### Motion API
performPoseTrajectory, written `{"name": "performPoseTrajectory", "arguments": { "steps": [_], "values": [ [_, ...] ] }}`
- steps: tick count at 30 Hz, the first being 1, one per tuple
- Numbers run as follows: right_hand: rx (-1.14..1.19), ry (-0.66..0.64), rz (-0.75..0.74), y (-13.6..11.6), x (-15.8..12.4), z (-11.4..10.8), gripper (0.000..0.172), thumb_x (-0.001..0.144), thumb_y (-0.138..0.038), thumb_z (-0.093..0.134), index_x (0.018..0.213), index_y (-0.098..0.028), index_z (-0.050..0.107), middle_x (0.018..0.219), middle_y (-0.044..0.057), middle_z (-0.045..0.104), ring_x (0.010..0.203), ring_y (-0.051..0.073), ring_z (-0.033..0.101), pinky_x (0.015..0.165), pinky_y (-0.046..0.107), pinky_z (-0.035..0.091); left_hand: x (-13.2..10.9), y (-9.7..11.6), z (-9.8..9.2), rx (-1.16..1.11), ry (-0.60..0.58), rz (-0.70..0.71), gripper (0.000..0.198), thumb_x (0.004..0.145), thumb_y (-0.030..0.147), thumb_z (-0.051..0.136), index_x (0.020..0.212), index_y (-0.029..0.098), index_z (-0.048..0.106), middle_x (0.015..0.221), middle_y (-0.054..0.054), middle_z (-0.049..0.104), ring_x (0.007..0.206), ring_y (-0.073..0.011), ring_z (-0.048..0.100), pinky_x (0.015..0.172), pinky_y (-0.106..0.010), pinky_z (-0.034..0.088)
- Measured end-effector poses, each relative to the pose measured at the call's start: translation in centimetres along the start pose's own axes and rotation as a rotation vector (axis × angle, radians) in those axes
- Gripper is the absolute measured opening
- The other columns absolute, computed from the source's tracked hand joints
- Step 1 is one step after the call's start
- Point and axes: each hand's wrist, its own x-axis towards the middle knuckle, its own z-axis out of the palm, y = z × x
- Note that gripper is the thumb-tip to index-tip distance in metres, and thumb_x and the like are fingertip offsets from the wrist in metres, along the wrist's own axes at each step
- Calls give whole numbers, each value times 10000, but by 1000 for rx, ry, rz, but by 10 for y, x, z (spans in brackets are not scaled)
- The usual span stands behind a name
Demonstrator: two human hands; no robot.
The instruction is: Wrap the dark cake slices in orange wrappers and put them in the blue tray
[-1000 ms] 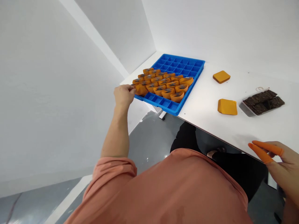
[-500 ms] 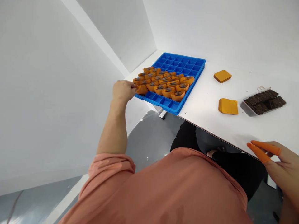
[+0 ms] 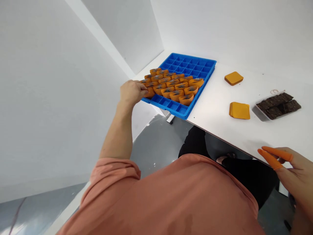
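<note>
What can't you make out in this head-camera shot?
Head view:
- Left hand: its fingers hide the orange pieces beneath them in the blue tray.
- Right hand: cut off by the picture's right edge.
- Dark slabs in the plastic box: too small to identify.

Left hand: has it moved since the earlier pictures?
Yes. Judged against the blue tray, the left hand has moved further in over the tray, and its fingers now cover part of the nearest orange piece.
</note>
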Motion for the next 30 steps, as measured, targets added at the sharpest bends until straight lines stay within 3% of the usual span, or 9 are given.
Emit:
{"name": "performPoseTrajectory", "arguments": {
  "steps": [6,17,19,22,27,30],
  "values": [
    [33,-42,69,5,0,0,288,780,-535,725,966,-372,871,1077,43,847,782,317,736,629,473,516,10,6,4,89,-46,-13,204,848,292,675,941,294,856,1151,-55,842,1155,-341,711,930,-424,565],
    [51,-51,82,2,2,0,275,771,-558,763,955,-386,874,1076,29,852,657,280,673,597,474,523,0,0,24,-99,-2,-37,197,863,263,679,963,262,849,1198,-68,822,1194,-328,687,978,-424,512],
    [55,-52,91,0,2,0,283,768,-572,766,956,-390,873,1073,25,850,726,303,704,618,477,530,-8,-1,26,-128,82,-50,230,901,291,692,1072,248,839,1272,-76,800,1247,-317,645,1048,-437,492],
    [43,-48,119,-1,2,1,307,762,-601,770,958,-387,872,1063,19,845,839,330,732,653,483,530,-26,-3,31,-161,211,-34,442,966,437,706,1364,251,752,1504,-120,699,1441,-352,545,1236,-485,400],
    [48,-99,111,0,3,4,272,794,-527,767,983,-363,876,1090,33,845,855,310,714,669,462,546,-58,-5,51,-144,164,-52,700,1002,648,650,1591,275,585,1782,-147,442,1725,-430,201,1362,-596,213],
    [66,-79,101,4,4,6,325,771,-592,771,981,-369,880,1090,26,847,864,314,712,678,462,551,-62,-5,63,-157,217,-78,807,987,740,628,1623,248,564,1815,-175,380,1738,-463,151,1368,-634,176]
  ]
}}
